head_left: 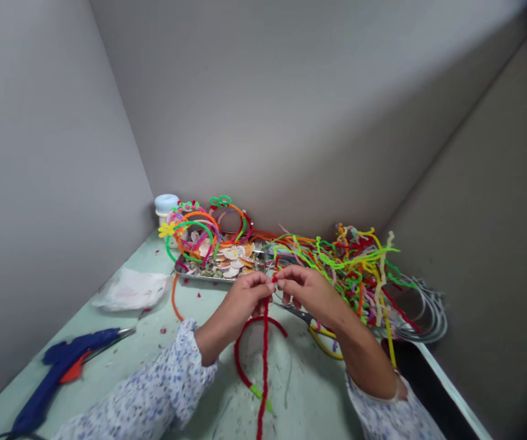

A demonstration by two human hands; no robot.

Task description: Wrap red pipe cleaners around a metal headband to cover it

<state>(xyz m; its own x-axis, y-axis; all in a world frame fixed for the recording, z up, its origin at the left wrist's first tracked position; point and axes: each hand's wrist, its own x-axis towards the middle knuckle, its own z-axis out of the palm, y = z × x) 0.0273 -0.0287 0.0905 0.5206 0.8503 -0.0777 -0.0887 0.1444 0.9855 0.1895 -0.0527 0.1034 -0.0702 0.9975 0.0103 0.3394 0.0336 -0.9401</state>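
Observation:
My left hand [253, 293] and my right hand [302, 287] meet over the middle of the table, both pinched on the upper end of a red pipe cleaner [264, 360]. Its long tail hangs straight down toward me, and a small red bent bit shows between the fingertips. Below my hands lies a curved red headband [240, 360] with a bright green piece [263, 398] at its lower end. Beyond my fingers is a metal tray [208, 278] of shells and small stones. A pair of scissors [306, 318] with yellow and black handles lies beside my right hand, partly hidden.
Several colourful headbands [194, 235] stand on the tray, near a jar with a blue lid [167, 203]. Tangled pipe cleaners [350, 263] and coiled grey wire [423, 311] fill the right. A blue glue gun [61, 373] and a white plastic bag [132, 289] lie left. Grey walls enclose the table.

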